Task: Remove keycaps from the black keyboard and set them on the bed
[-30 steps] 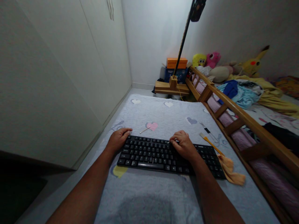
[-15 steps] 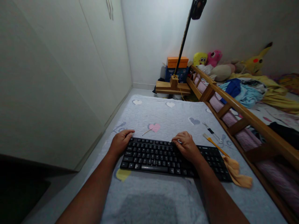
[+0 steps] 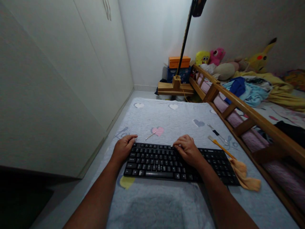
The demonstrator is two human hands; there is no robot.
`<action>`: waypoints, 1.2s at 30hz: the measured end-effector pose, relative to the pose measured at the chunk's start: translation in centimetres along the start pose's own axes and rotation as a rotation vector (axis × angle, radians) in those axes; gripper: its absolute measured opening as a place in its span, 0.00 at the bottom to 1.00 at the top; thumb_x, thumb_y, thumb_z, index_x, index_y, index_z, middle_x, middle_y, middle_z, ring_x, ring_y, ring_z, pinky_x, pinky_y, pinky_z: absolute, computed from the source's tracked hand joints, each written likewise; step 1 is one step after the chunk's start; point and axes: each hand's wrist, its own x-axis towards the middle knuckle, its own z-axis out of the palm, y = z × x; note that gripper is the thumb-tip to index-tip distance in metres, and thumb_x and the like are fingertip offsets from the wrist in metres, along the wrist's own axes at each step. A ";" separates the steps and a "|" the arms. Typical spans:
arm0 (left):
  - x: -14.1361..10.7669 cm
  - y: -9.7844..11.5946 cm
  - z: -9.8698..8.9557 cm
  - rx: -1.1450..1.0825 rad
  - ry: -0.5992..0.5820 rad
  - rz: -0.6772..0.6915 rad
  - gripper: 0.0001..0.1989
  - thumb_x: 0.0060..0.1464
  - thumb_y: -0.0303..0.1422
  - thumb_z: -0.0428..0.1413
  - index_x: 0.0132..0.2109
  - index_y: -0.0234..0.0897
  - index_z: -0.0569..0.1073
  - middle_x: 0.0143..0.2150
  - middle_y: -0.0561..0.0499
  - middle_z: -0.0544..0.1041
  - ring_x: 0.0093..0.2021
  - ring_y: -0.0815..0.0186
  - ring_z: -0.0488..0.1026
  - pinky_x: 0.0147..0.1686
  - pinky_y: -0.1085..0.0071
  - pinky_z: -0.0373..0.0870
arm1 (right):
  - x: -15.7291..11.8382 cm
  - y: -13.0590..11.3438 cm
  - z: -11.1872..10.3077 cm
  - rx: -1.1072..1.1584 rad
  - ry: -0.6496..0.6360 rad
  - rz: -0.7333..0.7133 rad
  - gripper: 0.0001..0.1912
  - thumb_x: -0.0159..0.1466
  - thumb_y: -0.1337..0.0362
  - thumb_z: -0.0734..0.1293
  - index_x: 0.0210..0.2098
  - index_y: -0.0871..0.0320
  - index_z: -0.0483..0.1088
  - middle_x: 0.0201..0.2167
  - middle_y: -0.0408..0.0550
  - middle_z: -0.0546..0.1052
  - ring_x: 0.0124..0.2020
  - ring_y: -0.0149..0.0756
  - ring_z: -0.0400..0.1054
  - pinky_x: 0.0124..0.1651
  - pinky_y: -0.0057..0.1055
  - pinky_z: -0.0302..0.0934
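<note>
Right hand travel: since the earlier frame, the right hand (image 3: 187,149) has shifted slightly leftward along the top of the keyboard (image 3: 154,162).
Right hand state: thumb and fingertips pinched together at the top key rows, with a small pale tip (image 3: 172,146) showing; the remainder of that item is hidden.
Left hand: the left hand (image 3: 122,148) lies against the upper left corner of the keyboard, fingers close together; whether it grips the edge cannot be told.
Keyboard position: flat on the heart-patterned cover (image 3: 171,119), between the forearms, its right part passing beneath the right hand and wrist.
Cotton swab: the cotton swab (image 3: 150,136) lies just beyond the keyboard, one end on a pink heart.
Right-side items: orange cloth (image 3: 247,181) beside the keyboard's right end; yellow-handled brush (image 3: 222,148) adjoining it; thin metal tool (image 3: 215,132) just beyond.
Right boundary: wooden rail (image 3: 245,108).
</note>
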 end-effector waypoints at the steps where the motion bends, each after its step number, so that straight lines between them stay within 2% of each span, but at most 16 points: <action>1: 0.0 0.0 0.0 -0.001 -0.001 0.002 0.20 0.56 0.41 0.48 0.47 0.37 0.78 0.48 0.46 0.79 0.51 0.58 0.73 0.54 0.62 0.66 | 0.0 0.0 0.0 0.004 -0.002 -0.005 0.07 0.65 0.68 0.63 0.33 0.55 0.74 0.31 0.45 0.76 0.41 0.39 0.62 0.48 0.40 0.51; 11: 0.0 0.0 0.0 -0.006 0.008 0.019 0.20 0.55 0.41 0.48 0.46 0.37 0.78 0.47 0.46 0.80 0.50 0.58 0.74 0.53 0.63 0.66 | -0.2 -0.4 -0.2 0.032 -0.025 -0.047 0.08 0.64 0.69 0.63 0.31 0.55 0.72 0.30 0.45 0.75 0.40 0.38 0.62 0.49 0.41 0.52; 20: 0.0 0.5 -0.2 -0.014 0.017 -0.004 0.20 0.53 0.41 0.49 0.46 0.36 0.79 0.46 0.46 0.81 0.47 0.58 0.75 0.52 0.62 0.67 | -0.2 -0.4 0.2 0.003 0.026 -0.005 0.07 0.63 0.69 0.64 0.31 0.55 0.73 0.31 0.45 0.76 0.41 0.39 0.62 0.48 0.40 0.51; 25: 0.0 0.5 -0.2 -0.025 0.089 -0.008 0.20 0.53 0.40 0.50 0.46 0.36 0.79 0.46 0.46 0.81 0.46 0.58 0.75 0.52 0.62 0.68 | -0.1 -0.5 0.5 0.001 0.053 0.010 0.07 0.63 0.70 0.64 0.30 0.56 0.72 0.31 0.46 0.76 0.41 0.40 0.63 0.48 0.40 0.52; 36: 0.2 0.4 0.0 0.001 0.083 0.026 0.18 0.53 0.39 0.50 0.44 0.37 0.79 0.45 0.47 0.81 0.46 0.58 0.76 0.52 0.62 0.68 | -0.2 -0.4 0.7 -0.026 0.091 0.015 0.06 0.62 0.70 0.64 0.30 0.57 0.72 0.31 0.47 0.76 0.41 0.40 0.63 0.48 0.39 0.52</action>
